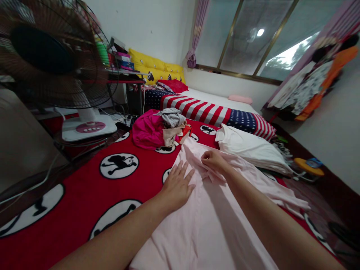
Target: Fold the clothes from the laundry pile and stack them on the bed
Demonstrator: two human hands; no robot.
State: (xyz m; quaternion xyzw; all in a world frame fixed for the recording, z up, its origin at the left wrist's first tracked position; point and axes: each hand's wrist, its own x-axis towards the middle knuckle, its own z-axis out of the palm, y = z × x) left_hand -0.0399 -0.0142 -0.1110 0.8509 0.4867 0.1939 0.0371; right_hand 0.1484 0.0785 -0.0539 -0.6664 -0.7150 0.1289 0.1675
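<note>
A pale pink long-sleeved shirt [213, 217] lies spread over a red blanket [152, 168] printed with black figures in white ovals. My left hand [177, 185] rests flat on the shirt's left edge, fingers spread. My right hand [214, 160] pinches a fold of the shirt near its upper part, and the cloth bunches below the fingers. One sleeve stretches out to the right, past my right forearm. Beyond the shirt's top sits a crumpled pile of clothes [149, 129] in magenta, grey and beige. White folded shirts [253, 148] are stacked to the right of the pink one.
An electric fan [90, 127] stands at the left, near a small desk [123, 79] with boxes. Behind is a bed with a stars-and-stripes cover [197, 107] and yellow pillows [152, 63]. Clothes [309, 86] hang at the right. A yellow stool [308, 167] stands on the floor.
</note>
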